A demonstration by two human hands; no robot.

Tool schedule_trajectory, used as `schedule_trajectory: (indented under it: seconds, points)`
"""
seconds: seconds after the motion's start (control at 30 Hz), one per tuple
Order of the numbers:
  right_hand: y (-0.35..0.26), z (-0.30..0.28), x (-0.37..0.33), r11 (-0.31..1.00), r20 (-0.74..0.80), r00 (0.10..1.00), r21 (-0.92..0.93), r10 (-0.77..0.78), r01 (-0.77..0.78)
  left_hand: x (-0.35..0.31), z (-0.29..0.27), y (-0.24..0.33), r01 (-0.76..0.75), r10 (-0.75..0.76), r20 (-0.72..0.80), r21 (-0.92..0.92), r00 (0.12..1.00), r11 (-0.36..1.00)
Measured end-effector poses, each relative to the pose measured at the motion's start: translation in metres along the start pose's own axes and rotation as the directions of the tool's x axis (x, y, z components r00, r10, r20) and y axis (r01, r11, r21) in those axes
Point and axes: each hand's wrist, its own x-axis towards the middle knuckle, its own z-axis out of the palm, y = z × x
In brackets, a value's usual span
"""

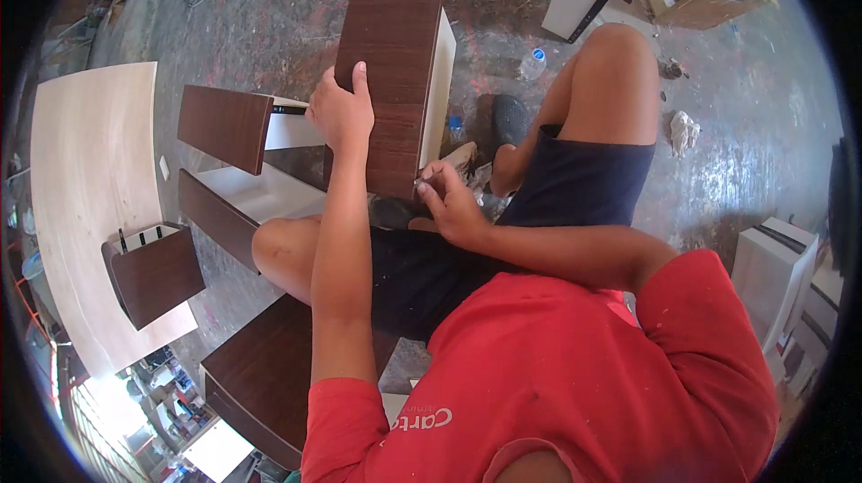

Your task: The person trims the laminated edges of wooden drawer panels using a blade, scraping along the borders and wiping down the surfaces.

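A brown-fronted box (395,43) is just short of twelve o'clock, and the step in hand looks like close finger work at its five o'clock corner. The left hand (346,113) rests at its nine o'clock edge, thumb spread wide on the face; how firmly the fingers grip, I cannot tell. The right hand (458,214) is narrowed to a pinch at that corner; anything held there is too small to make out. The next move seems to call for a steady left palm and light fingertip control.

At nine o'clock lies a pale, faintly grained plywood sheet (94,187). The box's long, flat face shows dark wood grain beside a plain, pale side wall (438,79). At one o'clock is a clear bottle (532,65).
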Motion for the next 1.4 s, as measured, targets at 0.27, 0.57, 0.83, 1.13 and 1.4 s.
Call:
schedule_trajectory:
  seconds: [0.27, 0.57, 0.83, 1.13, 1.4]
  points:
    - [0.007, 0.004, -0.007, 0.991, 0.037, 0.997, 0.119, 0.061, -0.065, -0.001, 0.003, -0.001, -0.008, 0.008, -0.015, 0.004, 1.0, 1.0]
    - [-0.01, 0.001, -0.018, 1.0, 0.176, 0.984, -0.018, -0.01, 0.013, 0.003, 0.005, -0.001, 0.0, 0.0, -0.005, -0.041, 1.0, 0.999]
    - [-0.093, -0.102, 0.126, 0.781, -0.049, 0.99, -0.62, -0.133, 0.074, -0.001, 0.003, -0.007, -0.009, 0.006, -0.044, -0.053, 0.999, 0.999]
    - [-0.203, -0.159, 0.291, 0.443, 0.033, 0.913, -0.867, -0.406, 0.229, -0.003, -0.004, 0.002, 0.03, -0.031, -0.014, -0.077, 0.999, 0.997]
    - [-0.213, -0.154, 0.325, 0.302, 0.109, 0.94, -0.929, -0.324, 0.212, -0.003, -0.005, 0.001, 0.054, -0.054, -0.003, -0.063, 0.999, 0.997]
